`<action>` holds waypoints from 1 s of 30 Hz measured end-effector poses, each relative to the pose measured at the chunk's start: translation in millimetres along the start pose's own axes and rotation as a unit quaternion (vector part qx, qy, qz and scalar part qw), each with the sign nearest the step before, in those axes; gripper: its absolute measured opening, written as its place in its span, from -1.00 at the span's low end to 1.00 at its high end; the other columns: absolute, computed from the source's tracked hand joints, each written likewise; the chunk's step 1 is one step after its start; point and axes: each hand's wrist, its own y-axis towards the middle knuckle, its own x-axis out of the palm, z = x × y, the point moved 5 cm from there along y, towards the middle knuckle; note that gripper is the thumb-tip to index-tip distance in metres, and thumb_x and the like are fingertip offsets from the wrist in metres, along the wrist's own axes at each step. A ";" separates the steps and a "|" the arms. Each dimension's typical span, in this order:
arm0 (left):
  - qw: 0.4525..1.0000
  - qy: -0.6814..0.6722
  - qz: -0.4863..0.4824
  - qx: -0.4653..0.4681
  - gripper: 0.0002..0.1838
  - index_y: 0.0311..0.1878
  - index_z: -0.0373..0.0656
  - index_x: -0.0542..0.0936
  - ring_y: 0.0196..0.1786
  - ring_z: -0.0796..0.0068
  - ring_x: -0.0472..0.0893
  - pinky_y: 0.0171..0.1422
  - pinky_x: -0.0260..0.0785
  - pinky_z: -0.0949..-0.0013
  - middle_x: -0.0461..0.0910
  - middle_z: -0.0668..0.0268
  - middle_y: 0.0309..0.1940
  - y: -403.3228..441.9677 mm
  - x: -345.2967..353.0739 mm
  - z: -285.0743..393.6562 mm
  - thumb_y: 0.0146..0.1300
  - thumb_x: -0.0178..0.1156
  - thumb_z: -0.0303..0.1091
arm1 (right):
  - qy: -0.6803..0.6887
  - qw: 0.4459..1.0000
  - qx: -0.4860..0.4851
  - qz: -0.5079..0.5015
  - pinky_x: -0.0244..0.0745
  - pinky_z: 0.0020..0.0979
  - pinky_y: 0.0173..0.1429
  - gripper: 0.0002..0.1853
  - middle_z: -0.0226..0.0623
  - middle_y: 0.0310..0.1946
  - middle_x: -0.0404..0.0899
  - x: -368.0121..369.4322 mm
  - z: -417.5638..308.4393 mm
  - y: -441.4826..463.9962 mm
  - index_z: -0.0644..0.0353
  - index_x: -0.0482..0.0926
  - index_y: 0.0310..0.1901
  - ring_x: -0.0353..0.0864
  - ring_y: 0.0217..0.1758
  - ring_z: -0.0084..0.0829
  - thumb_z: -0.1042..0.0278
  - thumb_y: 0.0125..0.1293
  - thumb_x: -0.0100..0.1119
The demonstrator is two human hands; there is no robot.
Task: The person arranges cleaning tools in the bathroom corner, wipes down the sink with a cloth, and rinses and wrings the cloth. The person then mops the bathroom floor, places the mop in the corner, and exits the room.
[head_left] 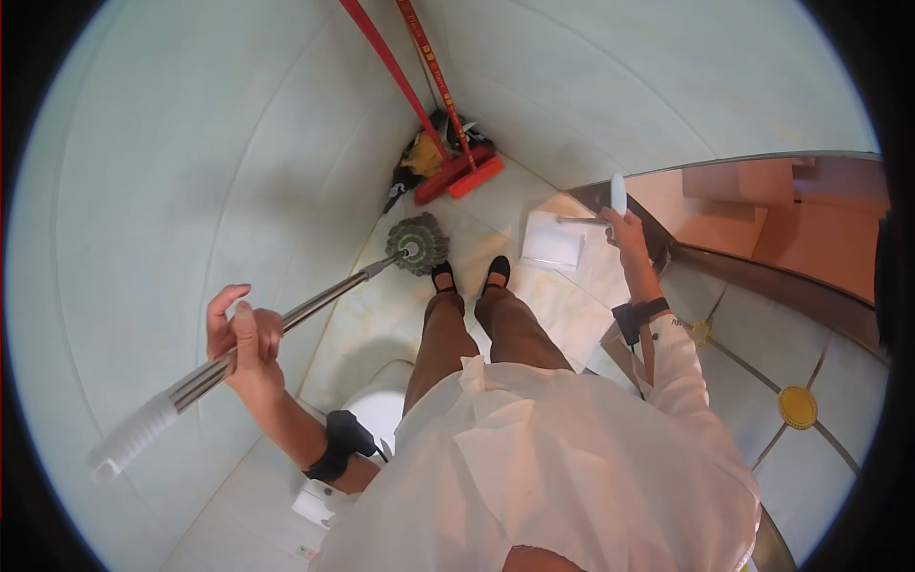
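My left hand [250, 345] is wrapped round the metal pole of a mop [329, 296], below its white grip. The mop's round grey-green head [417, 244] rests on the floor, left of my feet. On the right, my right hand [624, 232] is closed round the handle of a white dustpan [553, 243], whose wide pan is low by the floor. The white end of that handle points up above my fingers.
Two red-handled brooms [448, 176] lean in the far corner, with dark and yellow cloth-like items [419, 157] behind them. A white toilet [376, 410] is at lower left. Along the right runs a dark-framed opening or mirror [762, 276]; which one, I cannot tell.
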 end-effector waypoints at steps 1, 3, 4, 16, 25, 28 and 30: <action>0.999 -0.026 -0.022 0.027 -0.76 0.01 -0.31 0.45 -0.69 0.70 0.04 -0.49 0.00 0.48 0.11 0.56 -0.73 -5.2 -5.0 5.2 0.47 0.06 -0.31 | 0.000 1.000 -0.008 -0.018 0.21 -0.60 -0.55 -0.77 -0.46 -0.44 0.58 8.8 -5.9 -3.9 0.16 0.59 -0.24 0.38 -0.56 -0.71 0.17 0.26 0.28; 0.991 -0.075 -0.070 0.084 -0.75 -0.01 -0.34 0.43 -0.71 0.70 0.03 -0.51 -0.01 0.48 0.11 0.57 -0.75 -12.1 -10.5 19.0 0.47 0.06 -0.31 | 0.003 0.999 -0.011 -0.041 0.17 -0.61 -0.57 -0.77 -0.45 -0.41 0.59 15.1 -11.0 -4.6 0.16 0.56 -0.22 0.33 -0.57 -0.72 0.19 0.25 0.29; 0.985 -0.095 -0.109 0.098 -0.74 -0.03 -0.35 0.42 -0.71 0.70 0.04 -0.52 -0.01 0.48 0.11 0.57 -0.75 -13.2 -13.5 20.0 0.46 0.07 -0.30 | 0.016 0.999 -0.013 -0.041 0.17 -0.62 -0.57 -0.78 -0.44 -0.41 0.59 17.3 -13.1 -4.5 0.16 0.56 -0.23 0.34 -0.57 -0.72 0.20 0.26 0.29; 0.952 -0.146 -0.257 0.075 -0.62 -0.34 -0.43 0.60 -0.63 0.49 0.36 -0.45 0.23 0.41 0.51 0.24 -0.60 -22.3 16.0 29.5 0.08 0.47 -0.24 | 0.150 0.987 -0.044 0.038 0.28 -0.57 -0.58 -0.78 -0.30 -0.38 0.65 63.5 -34.4 22.4 0.24 0.52 -0.24 0.35 -0.61 -0.68 0.28 0.20 0.26; 0.943 -0.206 -0.258 0.040 -0.58 -0.56 -0.16 0.33 -0.74 0.58 0.21 -0.60 0.02 0.42 0.31 0.45 -0.75 -19.8 13.2 28.9 0.09 0.45 -0.30 | 0.120 0.985 -0.080 0.091 0.26 -0.54 -0.61 -0.76 -0.26 -0.43 0.64 73.2 -42.7 73.1 0.29 0.52 -0.27 0.33 -0.64 -0.64 0.30 0.14 0.26; 0.937 -0.208 -0.270 0.071 -0.52 -0.59 -0.08 0.22 -0.77 0.59 0.16 -0.62 -0.03 0.42 0.25 0.49 -0.78 -22.2 10.3 24.3 0.10 0.43 -0.33 | 0.149 0.980 -0.091 0.098 0.23 -0.57 -0.63 -0.76 -0.21 -0.37 0.65 71.6 -55.4 70.9 0.30 0.48 -0.25 0.31 -0.64 -0.66 0.32 0.15 0.24; 0.933 -0.209 -0.281 0.083 -0.51 -0.59 -0.08 0.21 -0.78 0.58 0.15 -0.62 -0.03 0.42 0.22 0.49 -0.79 -18.0 7.3 19.8 0.09 0.43 -0.34 | 0.140 0.982 -0.078 0.096 0.18 -0.61 -0.66 -0.73 -0.14 -0.28 0.65 75.8 -57.5 71.4 0.30 0.42 -0.18 0.28 -0.64 -0.69 0.35 0.18 0.23</action>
